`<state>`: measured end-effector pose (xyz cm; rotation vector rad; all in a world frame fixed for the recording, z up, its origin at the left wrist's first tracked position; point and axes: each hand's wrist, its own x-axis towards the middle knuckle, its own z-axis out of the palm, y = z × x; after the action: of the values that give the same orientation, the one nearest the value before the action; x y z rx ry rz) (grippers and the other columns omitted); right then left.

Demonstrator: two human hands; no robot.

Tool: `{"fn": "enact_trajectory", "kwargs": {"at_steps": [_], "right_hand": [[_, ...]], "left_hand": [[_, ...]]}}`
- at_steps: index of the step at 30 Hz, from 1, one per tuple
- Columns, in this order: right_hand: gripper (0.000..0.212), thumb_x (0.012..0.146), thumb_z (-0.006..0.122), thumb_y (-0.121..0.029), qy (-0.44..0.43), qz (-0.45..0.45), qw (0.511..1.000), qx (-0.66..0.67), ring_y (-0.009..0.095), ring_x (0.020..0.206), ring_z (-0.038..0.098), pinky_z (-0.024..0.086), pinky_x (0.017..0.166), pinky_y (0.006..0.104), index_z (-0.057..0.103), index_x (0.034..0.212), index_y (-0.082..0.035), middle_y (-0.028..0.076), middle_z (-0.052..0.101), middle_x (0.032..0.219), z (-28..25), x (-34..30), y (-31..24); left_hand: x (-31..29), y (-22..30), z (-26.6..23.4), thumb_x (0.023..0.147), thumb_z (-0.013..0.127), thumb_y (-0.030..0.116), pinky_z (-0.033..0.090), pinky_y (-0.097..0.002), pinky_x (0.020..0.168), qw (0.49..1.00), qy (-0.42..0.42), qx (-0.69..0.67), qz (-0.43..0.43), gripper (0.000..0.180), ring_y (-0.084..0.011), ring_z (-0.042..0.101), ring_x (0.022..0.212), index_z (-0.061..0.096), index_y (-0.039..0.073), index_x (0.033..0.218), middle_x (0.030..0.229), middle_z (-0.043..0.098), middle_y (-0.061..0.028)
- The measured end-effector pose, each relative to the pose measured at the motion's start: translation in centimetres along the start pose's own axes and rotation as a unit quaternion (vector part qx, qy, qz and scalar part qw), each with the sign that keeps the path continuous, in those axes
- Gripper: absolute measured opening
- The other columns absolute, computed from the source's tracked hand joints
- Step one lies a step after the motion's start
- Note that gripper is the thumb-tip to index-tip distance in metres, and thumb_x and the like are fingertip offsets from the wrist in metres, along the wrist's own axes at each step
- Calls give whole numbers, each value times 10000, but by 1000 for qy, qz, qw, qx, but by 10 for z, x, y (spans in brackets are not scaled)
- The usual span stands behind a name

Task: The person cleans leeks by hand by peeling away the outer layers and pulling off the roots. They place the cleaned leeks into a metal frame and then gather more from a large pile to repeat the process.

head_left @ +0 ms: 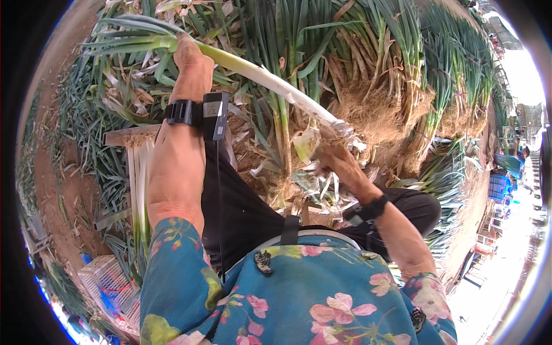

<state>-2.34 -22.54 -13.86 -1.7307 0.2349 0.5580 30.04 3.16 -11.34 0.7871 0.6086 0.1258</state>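
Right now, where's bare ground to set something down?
Mostly bare soil lies left, between green leaves and the white crate; another strip runs right, between the leek pile and blue crates. Crowded: around the held leek, with peelings and leek bundles.

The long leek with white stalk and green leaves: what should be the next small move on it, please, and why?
Probably the bare right hand should pinch and pull the ragged, pale outer skin at the lower end of the long white-and-green leek. That hand is already close there, and the bare left hand grips the leek near its leaves, which should steady it.
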Motion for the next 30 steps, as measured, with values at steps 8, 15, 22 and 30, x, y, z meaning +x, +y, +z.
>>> {"fn": "enact_trajectory", "kwargs": {"at_steps": [8,15,22,30], "right_hand": [[296,946,564,-370,21,-103,874,475,117,591,557,464,534,254,618,974,-81,45,639,805,47,42,-60],[160,917,552,-194,234,-128,733,626,113,510,467,391,501,274,572,781,-114,-6,520,638,-57,-30,16],[477,848,589,-281,226,160,911,-305,210,660,664,514,620,334,545,1264,-50,144,689,796,-95,-44,30],[487,913,602,-326,147,-87,982,-79,274,1032,624,528,875,331,485,1302,-58,181,639,1124,38,52,-88]], "left_hand": [[-5,-7,-7,936,564,398,499,-406,585,1000,20,-16,-12,451,-238,535,675,448,46,1192,892,501,-88],[7,40,-18,952,494,436,501,-424,631,996,67,0,62,449,-248,535,690,459,13,1100,914,500,-95],[-45,7,-17,951,480,429,482,-397,692,985,-171,25,-16,372,-233,568,767,519,74,1056,920,553,-106],[-88,-50,-21,853,588,323,470,-428,774,933,-315,-58,-166,378,-302,604,896,505,40,1089,953,584,-135]]}}
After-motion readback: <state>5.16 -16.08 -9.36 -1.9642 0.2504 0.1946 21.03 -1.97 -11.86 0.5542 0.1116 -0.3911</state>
